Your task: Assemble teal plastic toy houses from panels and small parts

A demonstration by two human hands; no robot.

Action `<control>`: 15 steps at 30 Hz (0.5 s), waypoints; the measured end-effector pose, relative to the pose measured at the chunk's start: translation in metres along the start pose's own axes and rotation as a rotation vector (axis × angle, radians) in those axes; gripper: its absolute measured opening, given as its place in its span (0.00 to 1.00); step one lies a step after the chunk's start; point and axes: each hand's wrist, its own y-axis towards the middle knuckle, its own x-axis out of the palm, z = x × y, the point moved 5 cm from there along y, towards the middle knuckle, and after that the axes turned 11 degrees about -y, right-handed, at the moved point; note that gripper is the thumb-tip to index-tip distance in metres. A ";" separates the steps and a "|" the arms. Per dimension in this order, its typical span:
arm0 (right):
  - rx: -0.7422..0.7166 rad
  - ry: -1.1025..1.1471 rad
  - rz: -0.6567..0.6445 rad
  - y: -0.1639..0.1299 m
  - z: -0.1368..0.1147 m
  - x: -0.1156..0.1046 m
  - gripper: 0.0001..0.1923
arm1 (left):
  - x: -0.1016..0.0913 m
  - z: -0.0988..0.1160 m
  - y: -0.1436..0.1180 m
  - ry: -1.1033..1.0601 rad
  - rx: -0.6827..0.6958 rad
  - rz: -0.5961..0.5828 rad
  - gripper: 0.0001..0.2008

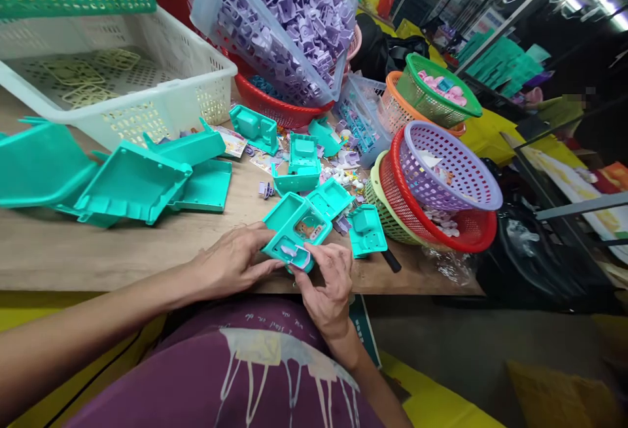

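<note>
The left hand grips a turquoise compartmented plastic casing, angled toward one o'clock. At its six-o'clock end, the nearer right hand pinches a curved lilac plastic piece.

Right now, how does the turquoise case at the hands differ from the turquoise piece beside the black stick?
Contact: the left hand and right hand are at the turquoise case; the turquoise piece lies untouched on the table.
Size: the case looks larger than the piece.
Contents: the case holds a brownish panel and a purple part; the piece shows neither.
Shared: turquoise colour.
</note>
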 end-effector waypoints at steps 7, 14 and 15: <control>0.004 -0.155 0.019 -0.010 -0.003 0.000 0.17 | 0.006 0.005 0.001 0.057 0.052 0.022 0.09; 0.016 -0.256 0.038 -0.016 -0.002 0.003 0.17 | 0.009 0.005 0.003 0.161 0.095 0.054 0.11; 0.016 -0.264 0.035 -0.017 -0.002 0.003 0.17 | 0.009 0.005 0.003 0.174 0.100 0.057 0.11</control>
